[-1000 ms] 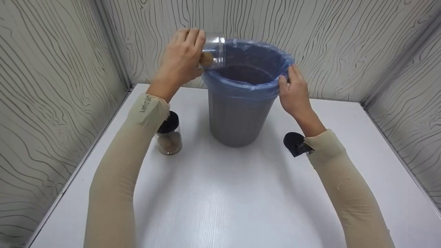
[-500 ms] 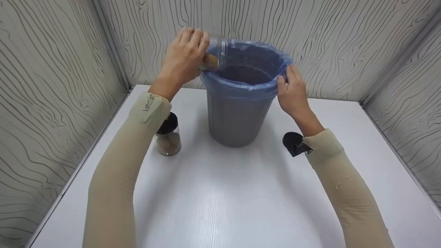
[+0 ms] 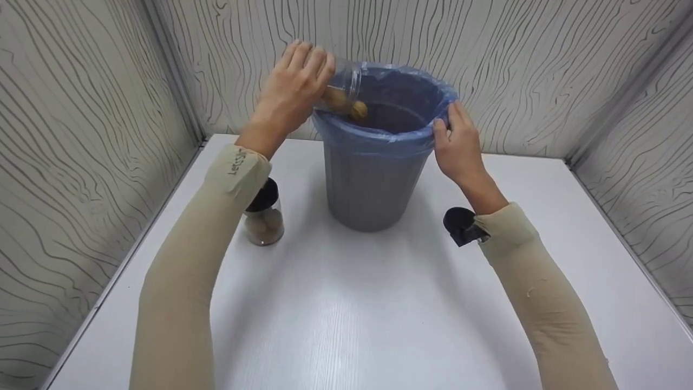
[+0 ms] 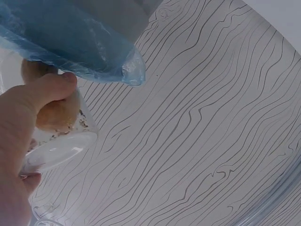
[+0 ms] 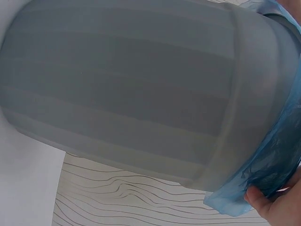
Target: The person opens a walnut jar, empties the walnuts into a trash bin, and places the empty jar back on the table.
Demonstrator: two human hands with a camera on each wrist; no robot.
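Note:
A grey bin (image 3: 368, 184) lined with a blue plastic bag (image 3: 411, 92) stands at the back of the white table (image 3: 352, 314). My left hand (image 3: 295, 89) grips a clear jar (image 3: 346, 81) tipped over the bin's left rim, and brown round pieces (image 3: 354, 110) spill from its mouth. The left wrist view shows the jar's base (image 4: 59, 150) with brown pieces (image 4: 56, 113) inside, under the bag's edge (image 4: 94, 52). My right hand (image 3: 457, 141) holds the bin's right rim over the bag; the bin's wall (image 5: 141, 94) and one fingertip (image 5: 258, 197) show in the right wrist view.
A second jar (image 3: 263, 216) with a black lid and brown pieces inside stands on the table left of the bin, partly behind my left sleeve. A black lid (image 3: 460, 225) lies by my right forearm. Patterned walls (image 3: 81, 135) enclose the table on three sides.
My left hand has tipped the jar further down over the rim, and the brown pieces have slid to its mouth and begun to fall into the bin. The right hand stays on the rim.

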